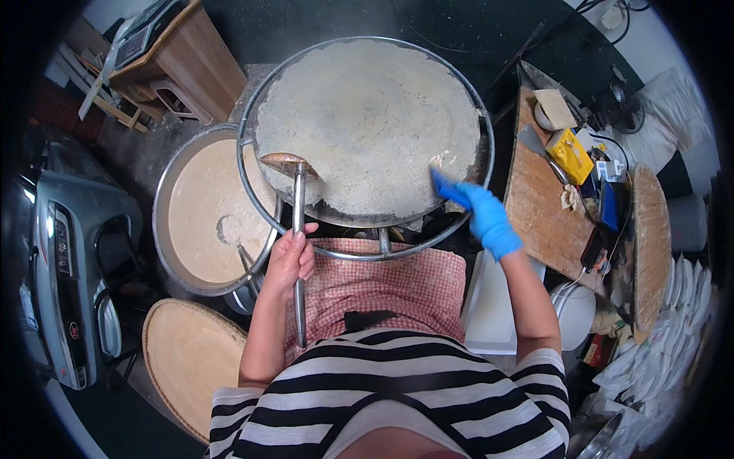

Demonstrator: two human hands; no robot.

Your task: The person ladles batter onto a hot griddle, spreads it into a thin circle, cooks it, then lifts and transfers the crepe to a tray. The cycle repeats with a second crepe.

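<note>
A thin, pale round pancake (367, 115) covers most of the large round griddle (483, 153) in front of me. My left hand (291, 256) is closed around the metal handle of a batter spreader (299, 199), whose brown head is over the pancake's near left part. My right hand (493, 223), in a blue glove, grips a blue scraper (449, 188) at the near right edge of the griddle. White scraps (441, 161) of pancake lie bunched by the scraper's tip. The gloved fingertips are partly hidden.
A metal ring (243, 145) surrounds the griddle. To its left stands a wide pot (159, 214) of batter with a ladle (245, 264) in it. A round woven tray (183, 344) is at near left. The wooden table (535, 222) on the right holds a spatula (544, 151) and a yellow packet (569, 155).
</note>
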